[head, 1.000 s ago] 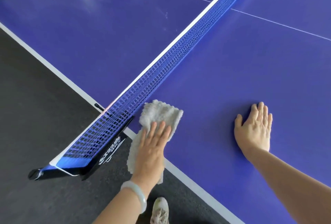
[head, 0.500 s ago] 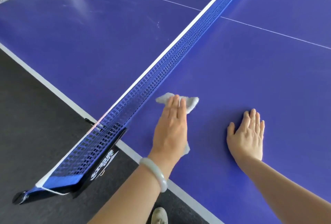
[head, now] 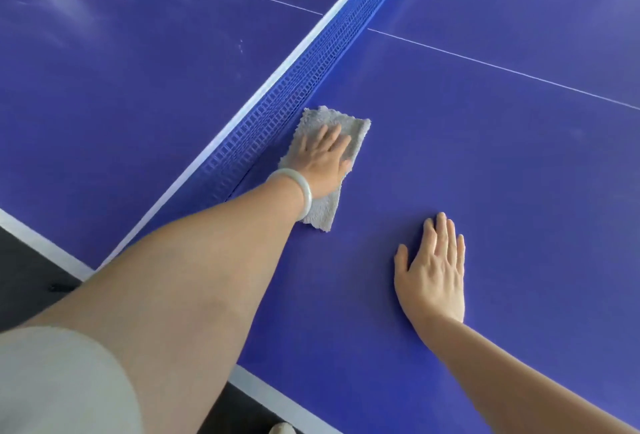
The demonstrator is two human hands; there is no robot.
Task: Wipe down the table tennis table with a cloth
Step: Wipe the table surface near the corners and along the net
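Soft, even light lit the scene brightly. Pale glare streaked the table at the far left, and a fainter sheen lay at the far right beyond the net. The right hand threw a thin, dark shadow along its left edge. The wide lens stretched the near-left corner, where the sleeve was blurred; fine detail looked soft.

I see a games room, blue white-lined table tennis surface, net just beside my left hand, dark floor past the edge.
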